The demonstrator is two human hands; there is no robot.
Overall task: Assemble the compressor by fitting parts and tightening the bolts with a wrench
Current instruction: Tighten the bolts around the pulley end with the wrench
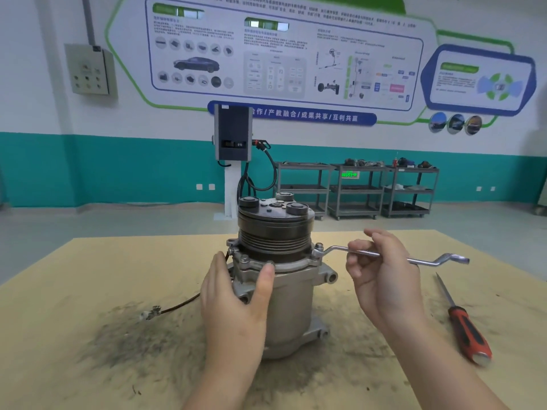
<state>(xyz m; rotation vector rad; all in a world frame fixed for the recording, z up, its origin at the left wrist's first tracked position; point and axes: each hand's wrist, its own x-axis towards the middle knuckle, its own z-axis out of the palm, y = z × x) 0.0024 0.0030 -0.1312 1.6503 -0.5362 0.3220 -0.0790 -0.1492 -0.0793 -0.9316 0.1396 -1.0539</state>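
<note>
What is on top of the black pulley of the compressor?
On the pulley sits a grey plate with three round black pads and a small centre nut. What lies under the plate is covered.

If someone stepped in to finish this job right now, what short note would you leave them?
Left hand steadies the compressor, which stands upright on the table.
Right hand holds the wrench mid-shaft, its ring end on a bolt on the right side of the flange.
Done: pulley and front cover fitted, bolts in place.
Left: tightening; I cannot tell which bolts are already snug.
A screwdriver lies unused at right.
</note>
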